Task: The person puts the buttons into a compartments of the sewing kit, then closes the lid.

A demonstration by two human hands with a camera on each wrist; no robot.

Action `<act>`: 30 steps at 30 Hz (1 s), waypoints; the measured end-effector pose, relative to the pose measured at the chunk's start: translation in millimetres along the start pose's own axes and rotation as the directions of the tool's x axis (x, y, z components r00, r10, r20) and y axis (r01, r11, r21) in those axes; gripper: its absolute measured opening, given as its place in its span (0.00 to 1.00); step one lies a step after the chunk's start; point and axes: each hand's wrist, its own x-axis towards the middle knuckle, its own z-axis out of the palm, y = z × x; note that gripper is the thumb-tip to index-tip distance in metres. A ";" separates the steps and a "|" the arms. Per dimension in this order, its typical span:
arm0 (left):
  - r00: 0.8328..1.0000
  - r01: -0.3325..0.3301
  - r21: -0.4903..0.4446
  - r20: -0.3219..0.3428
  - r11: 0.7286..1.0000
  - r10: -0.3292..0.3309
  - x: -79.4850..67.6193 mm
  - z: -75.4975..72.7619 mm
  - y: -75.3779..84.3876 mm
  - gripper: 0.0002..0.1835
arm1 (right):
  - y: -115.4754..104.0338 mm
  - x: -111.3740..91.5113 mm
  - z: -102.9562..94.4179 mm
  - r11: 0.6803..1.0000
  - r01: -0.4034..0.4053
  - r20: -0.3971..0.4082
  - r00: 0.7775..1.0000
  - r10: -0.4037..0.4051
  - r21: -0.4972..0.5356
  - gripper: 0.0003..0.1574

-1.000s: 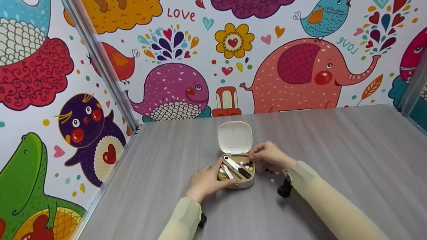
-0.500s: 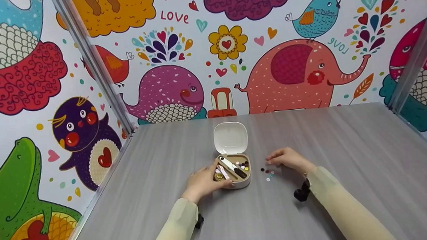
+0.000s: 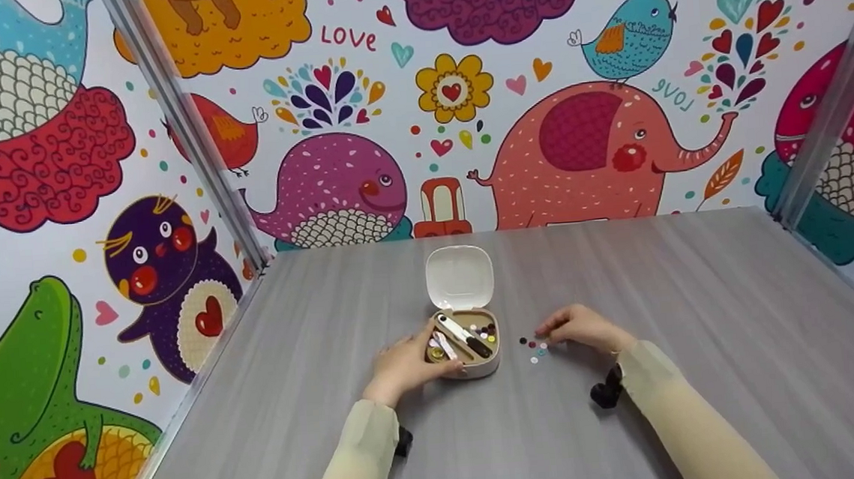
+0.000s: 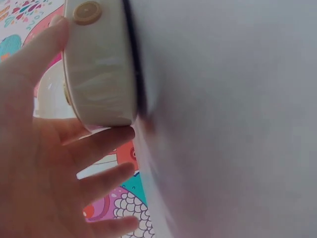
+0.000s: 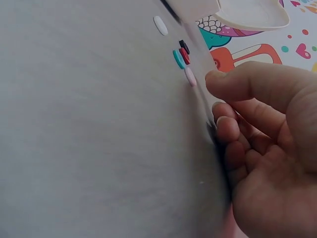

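Observation:
A small white box [image 3: 474,370] with its lid [image 3: 460,277] raised stands mid-table. Its tan divided tray holds a long white tool with a black end [image 3: 464,334], several coloured buttons [image 3: 486,333] at the right and small pale and gold items [image 3: 438,350] at the left. My left hand [image 3: 403,365] grips the box's left side, thumb at the front by a tan round catch [image 4: 87,13], fingers along the side. My right hand [image 3: 583,328] is low over the table with loosely curled fingers, nothing visible between thumb and fingertips. Right beside them lie several loose buttons [image 5: 179,58], black, red, teal and pale.
A grey wood-grain table [image 3: 326,299] lies under everything. Behind it rises a wall [image 3: 594,153] printed with cartoon animals. Another printed panel [image 3: 64,310] stands along the left edge, with a metal post [image 3: 187,136] at the corner.
My right hand has left the tray's right edge, moved right, then lowered toward the loose buttons. My left hand keeps its hold on the box. The head view has shifted slightly.

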 end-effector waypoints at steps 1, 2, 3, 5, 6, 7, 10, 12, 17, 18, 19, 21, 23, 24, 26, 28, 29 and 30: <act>1.000 -0.001 -0.003 -0.002 1.000 0.001 0.0 0.4 -0.1 0.53 | 0.5 -0.3 0.7 1.000 0.000 -0.004 1.000 0.000 0.001 0.16; 1.000 0.001 -0.006 -0.002 1.000 -0.001 0.0 0.8 -0.2 0.52 | 1.4 -0.5 1.4 1.000 0.000 -0.009 1.000 0.000 0.004 0.16; 1.000 0.002 -0.010 0.000 1.000 -0.002 -0.1 1.3 -0.4 0.53 | 2.4 -0.7 2.0 1.000 -0.002 -0.013 1.000 0.002 0.007 0.16; 1.000 0.000 -0.025 0.001 1.000 0.000 -0.4 1.9 -0.8 0.53 | 4.6 -0.7 3.2 1.000 -0.003 -0.021 1.000 0.003 0.009 0.16; 1.000 -0.003 -0.037 0.000 0.999 0.003 -0.7 2.2 -1.2 0.53 | 5.6 -0.6 3.5 1.000 -0.006 -0.025 1.000 0.007 0.010 0.16; 1.000 -0.005 -0.048 0.001 0.999 0.005 -0.7 2.5 -1.8 0.53 | 6.4 -0.5 3.9 1.000 -0.010 -0.028 1.000 0.010 0.010 0.16; 1.000 -0.015 -0.083 0.001 0.996 0.015 -0.6 1.7 -3.7 0.54 | 7.6 0.5 4.1 1.000 -0.012 -0.041 0.999 0.013 0.010 0.15; 1.000 -0.024 -0.099 -0.002 0.995 0.024 0.2 0.9 -5.2 0.53 | 7.1 1.0 4.1 1.000 -0.009 -0.049 0.999 0.009 0.010 0.16; 1.000 -0.025 -0.106 -0.008 0.994 0.024 -0.1 -2.3 -5.1 0.53 | 2.3 0.5 2.9 1.000 0.016 -0.040 0.999 -0.015 0.019 0.16; 1.000 -0.021 -0.105 -0.009 0.994 0.020 -0.6 -2.7 -4.7 0.53 | 1.4 0.3 2.4 1.000 0.017 -0.033 0.999 -0.016 0.022 0.16; 1.000 -0.018 -0.102 -0.010 0.995 0.017 -1.0 -2.9 -4.1 0.53 | 1.0 0.1 2.0 1.000 0.015 -0.028 1.000 -0.014 0.022 0.16; 1.000 -0.014 -0.092 -0.013 0.996 0.013 -1.1 -2.4 -3.3 0.53 | 1.8 0.1 1.0 1.000 0.010 -0.028 1.000 -0.010 0.021 0.16; 1.000 -0.011 -0.083 -0.015 0.997 0.010 -0.8 -1.4 -2.5 0.53 | 2.9 0.0 0.1 1.000 -0.002 -0.029 1.000 0.003 0.017 0.16; 1.000 -0.007 -0.079 -0.015 0.997 0.006 -0.5 -1.0 -2.0 0.53 | 3.7 0.2 -0.2 1.000 -0.006 -0.031 1.000 0.007 0.014 0.16; 1.000 -0.003 -0.073 -0.017 0.997 0.002 0.1 -0.1 -1.4 0.53 | 5.4 0.4 -0.4 1.000 -0.009 -0.035 0.999 0.009 0.008 0.16; 1.000 0.002 -0.069 -0.017 0.998 -0.003 0.1 0.4 -1.1 0.53 | 6.7 0.5 -0.1 1.000 -0.005 -0.030 1.000 0.005 0.003 0.16; 1.000 0.006 -0.067 -0.015 0.998 -0.007 -0.1 0.5 -1.2 0.53 | 7.2 0.6 0.4 1.000 0.001 -0.025 1.000 -0.001 -0.001 0.16; 1.000 0.009 -0.067 -0.014 0.998 -0.009 -0.3 0.6 -1.5 0.53 | 7.5 0.8 1.0 1.000 0.006 -0.021 1.000 -0.006 -0.003 0.16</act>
